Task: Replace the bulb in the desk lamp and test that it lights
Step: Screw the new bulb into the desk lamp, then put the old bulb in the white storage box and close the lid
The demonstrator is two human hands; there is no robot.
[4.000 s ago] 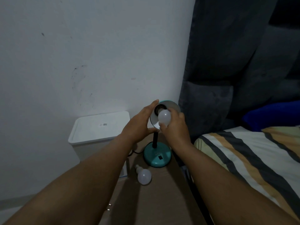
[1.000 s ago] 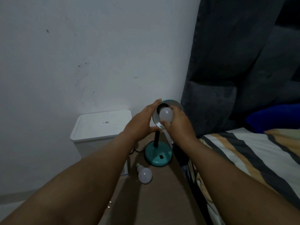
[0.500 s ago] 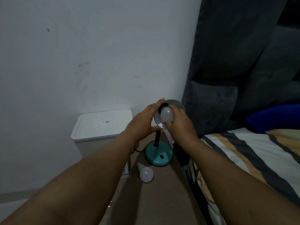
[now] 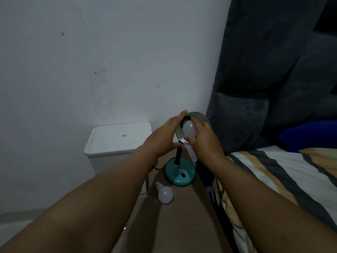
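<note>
A teal desk lamp stands on a brown table top, its round base (image 4: 180, 172) near the bed. Its shade (image 4: 200, 116) is tilted up toward me. My left hand (image 4: 162, 136) grips the shade's left rim, thumb under it. A white bulb (image 4: 189, 129) sits at the dark socket inside the shade, unlit, and my right hand (image 4: 203, 137) is closed around it. The bulb's base is hidden in the socket. A second white bulb (image 4: 165, 194) lies loose on the table in front of the lamp base.
A white lidded bin (image 4: 118, 140) stands against the wall left of the table (image 4: 175, 225). A black cord (image 4: 158, 168) runs left from the lamp base. A striped bed (image 4: 284, 172) with a blue pillow (image 4: 310, 133) and dark padded headboard (image 4: 264, 79) lies right.
The bulb has moved deeper into the shade toward the socket, and my right hand's fingers have shifted around it. My left hand stays on the shade. The loose bulb has not moved.
</note>
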